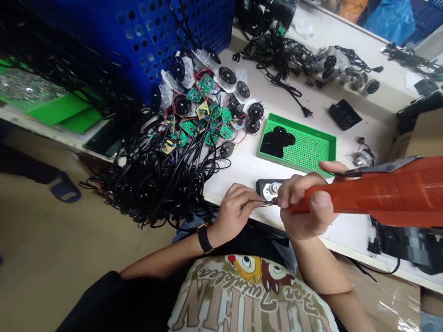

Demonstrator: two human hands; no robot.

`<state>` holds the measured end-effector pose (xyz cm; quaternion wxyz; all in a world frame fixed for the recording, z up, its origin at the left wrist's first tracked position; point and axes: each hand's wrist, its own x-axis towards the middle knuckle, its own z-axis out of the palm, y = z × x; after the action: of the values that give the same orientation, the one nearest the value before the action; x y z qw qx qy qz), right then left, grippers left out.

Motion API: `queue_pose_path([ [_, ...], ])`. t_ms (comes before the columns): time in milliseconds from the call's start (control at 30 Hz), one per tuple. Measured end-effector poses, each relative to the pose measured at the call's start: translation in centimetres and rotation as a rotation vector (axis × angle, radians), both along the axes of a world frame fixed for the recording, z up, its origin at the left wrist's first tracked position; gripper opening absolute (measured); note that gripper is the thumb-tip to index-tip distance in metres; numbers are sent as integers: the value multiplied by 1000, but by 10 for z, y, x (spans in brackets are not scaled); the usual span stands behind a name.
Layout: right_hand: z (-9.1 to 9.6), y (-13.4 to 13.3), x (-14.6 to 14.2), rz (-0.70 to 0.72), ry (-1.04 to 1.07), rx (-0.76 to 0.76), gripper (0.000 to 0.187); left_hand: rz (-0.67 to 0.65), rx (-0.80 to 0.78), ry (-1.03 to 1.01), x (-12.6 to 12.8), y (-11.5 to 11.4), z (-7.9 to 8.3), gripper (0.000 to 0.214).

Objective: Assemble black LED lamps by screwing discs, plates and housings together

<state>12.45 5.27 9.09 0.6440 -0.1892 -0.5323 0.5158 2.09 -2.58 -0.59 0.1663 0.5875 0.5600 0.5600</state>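
Observation:
My right hand (310, 203) is wrapped round the front of an orange electric screwdriver (392, 189), whose body runs off to the right and whose tip points left. My left hand (235, 210), with a dark watch at the wrist, pinches a thin dark tool or wire right at that tip. Both hands meet at the table's near edge, just in front of a small black part with a white round centre (269, 187).
A green perforated tray (311, 147) with black discs lies behind the hands. Left of it sits a heap of green circuit boards (206, 113) and black cables (159, 181) spilling over the edge. A blue basket (141, 21) stands behind; a cardboard box (431, 129) at right.

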Motion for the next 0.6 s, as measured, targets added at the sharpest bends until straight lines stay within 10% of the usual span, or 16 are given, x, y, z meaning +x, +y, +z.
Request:
queue_pose_path([
  [600,3,-6,-1,39,50,28,23,-8,56,-148,3,-4,2,13],
])
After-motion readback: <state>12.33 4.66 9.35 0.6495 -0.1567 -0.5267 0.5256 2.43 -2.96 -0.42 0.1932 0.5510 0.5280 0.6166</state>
